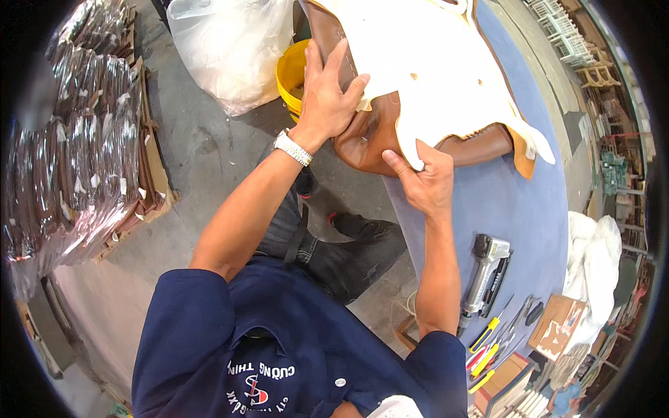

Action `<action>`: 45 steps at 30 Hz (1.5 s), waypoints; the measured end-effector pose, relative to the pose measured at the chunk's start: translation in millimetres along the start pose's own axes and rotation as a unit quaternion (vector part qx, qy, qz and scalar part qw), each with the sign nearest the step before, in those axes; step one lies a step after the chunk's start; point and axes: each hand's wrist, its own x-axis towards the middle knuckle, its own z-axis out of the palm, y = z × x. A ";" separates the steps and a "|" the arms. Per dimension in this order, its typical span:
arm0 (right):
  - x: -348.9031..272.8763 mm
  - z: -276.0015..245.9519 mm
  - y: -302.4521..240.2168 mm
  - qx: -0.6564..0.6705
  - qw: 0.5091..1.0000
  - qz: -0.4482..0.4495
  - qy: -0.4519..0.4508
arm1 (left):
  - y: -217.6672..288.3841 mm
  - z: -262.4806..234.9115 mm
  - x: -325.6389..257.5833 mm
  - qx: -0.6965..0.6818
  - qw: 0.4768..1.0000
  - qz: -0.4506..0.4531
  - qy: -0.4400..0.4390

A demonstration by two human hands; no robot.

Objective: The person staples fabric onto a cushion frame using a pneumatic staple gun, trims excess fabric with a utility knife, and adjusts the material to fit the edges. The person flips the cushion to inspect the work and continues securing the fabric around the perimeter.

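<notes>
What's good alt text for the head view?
Seen from above, a person presses both hands on a brown upholstered piece with a cream panel at the edge of a blue table: left hand flat on the brown side, right hand pinching the panel's edge. A staple gun and hand tools lie on the table; a yellow bucket stands on the floor.

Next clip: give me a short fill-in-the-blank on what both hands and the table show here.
1. The left hand presses flat on the ___ leather piece.
2. The right hand pinches the edge of the ___ lining.
3. The nail gun lies on the ___ table.

Missing words: brown; cream; blue
</notes>
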 end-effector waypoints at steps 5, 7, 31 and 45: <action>6.4 -22.9 -22.7 0.082 0.995 0.033 0.055 | 55.9 -50.2 15.1 -0.156 0.915 0.211 -0.307; 6.6 -38.2 -26.2 0.076 0.994 0.054 0.060 | 82.5 -50.6 14.5 -0.100 0.860 0.340 -0.367; -196.5 -151.6 -21.0 -0.379 0.798 0.438 0.166 | 61.6 1.2 -11.4 -0.148 0.911 0.232 -0.309; -133.6 -105.5 -121.5 -0.176 0.869 0.397 0.235 | 58.5 -0.4 -7.3 -0.181 0.933 0.094 -0.296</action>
